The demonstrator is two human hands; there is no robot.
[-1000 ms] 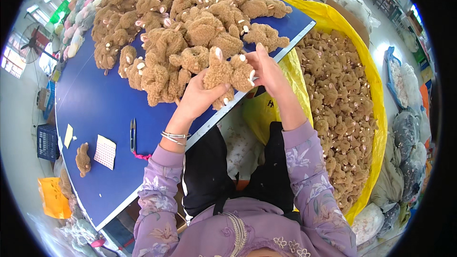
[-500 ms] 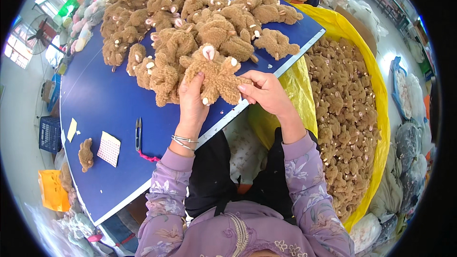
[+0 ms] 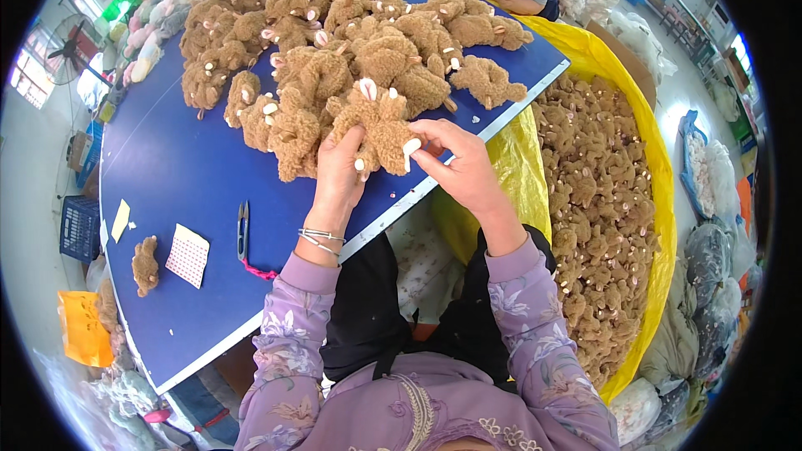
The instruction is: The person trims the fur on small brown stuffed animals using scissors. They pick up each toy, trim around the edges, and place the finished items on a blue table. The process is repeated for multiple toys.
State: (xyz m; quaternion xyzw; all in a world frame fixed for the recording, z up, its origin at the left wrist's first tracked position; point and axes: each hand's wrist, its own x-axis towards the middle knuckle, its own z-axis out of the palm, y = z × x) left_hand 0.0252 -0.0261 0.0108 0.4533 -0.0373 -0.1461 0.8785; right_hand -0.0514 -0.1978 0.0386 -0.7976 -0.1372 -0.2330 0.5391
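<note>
One brown plush toy (image 3: 384, 135), splayed with no clear long axis, is held at the near edge of the plush heap (image 3: 380, 54), the left hand (image 3: 339, 169), closer to the heap, clamped on its body, the right hand (image 3: 464, 169) pinching its white-ended part.

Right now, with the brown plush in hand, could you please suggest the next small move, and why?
I'd probably ease the right grip gently along the white piece to check it, since the left grip holds the brown plush while the right is at that piece, on the plush's edge.
</note>
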